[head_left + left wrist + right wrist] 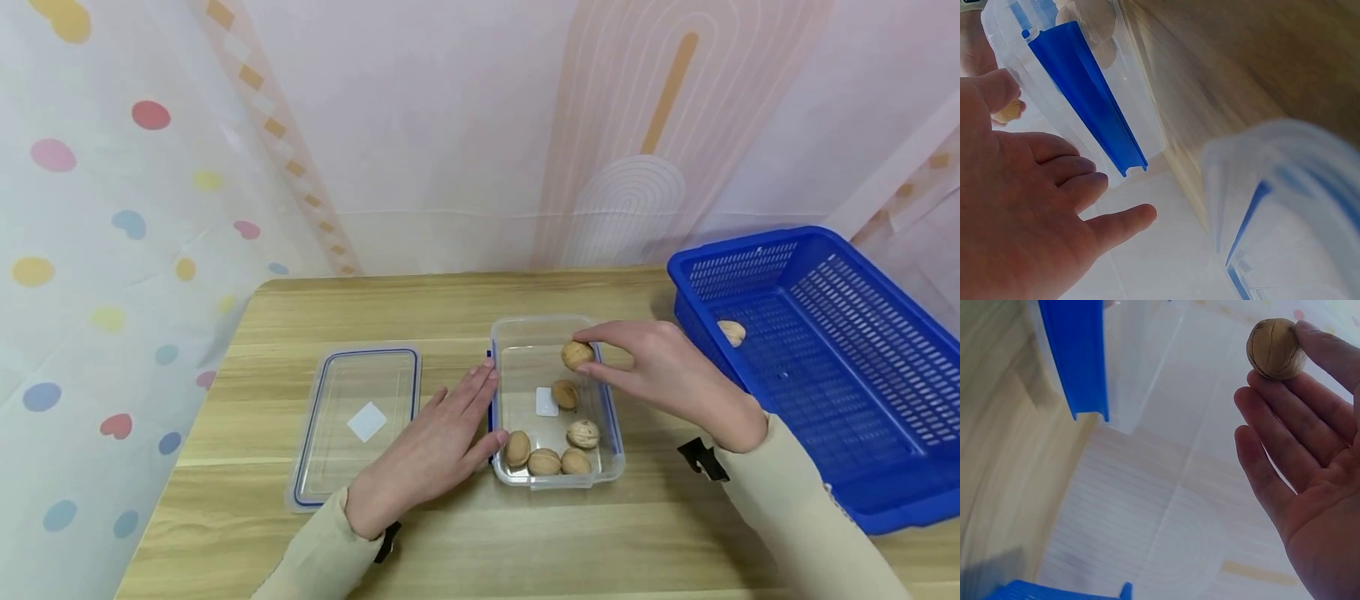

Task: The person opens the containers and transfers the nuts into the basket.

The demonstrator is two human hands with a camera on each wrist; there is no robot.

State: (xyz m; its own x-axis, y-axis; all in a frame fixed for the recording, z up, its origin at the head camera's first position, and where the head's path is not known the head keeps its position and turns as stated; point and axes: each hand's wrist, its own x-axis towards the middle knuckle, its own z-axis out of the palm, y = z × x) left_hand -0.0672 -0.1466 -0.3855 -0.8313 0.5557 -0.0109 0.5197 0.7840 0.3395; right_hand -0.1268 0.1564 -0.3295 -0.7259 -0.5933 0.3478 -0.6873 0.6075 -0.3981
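Note:
Between thumb and fingers my right hand (667, 371) pinches a walnut (577, 355) over the back right part of a clear plastic box (517, 333). The same walnut (1272, 349) shows in the right wrist view, above the box's rim. My left hand (438, 442) lies along the box's left side with straight fingers, fingertips at the rim beside a blue latch (1082, 94). Several walnuts (544, 462) sit inside the box, most along its front, one near a white label (547, 402).
A clear lid (352, 475) with a blue seal lies flat at the left, close to my left forearm. At the right stands a blue basket (825, 492) holding one walnut (731, 333). A patterned cloth (450, 150) hangs behind the wooden table (450, 308).

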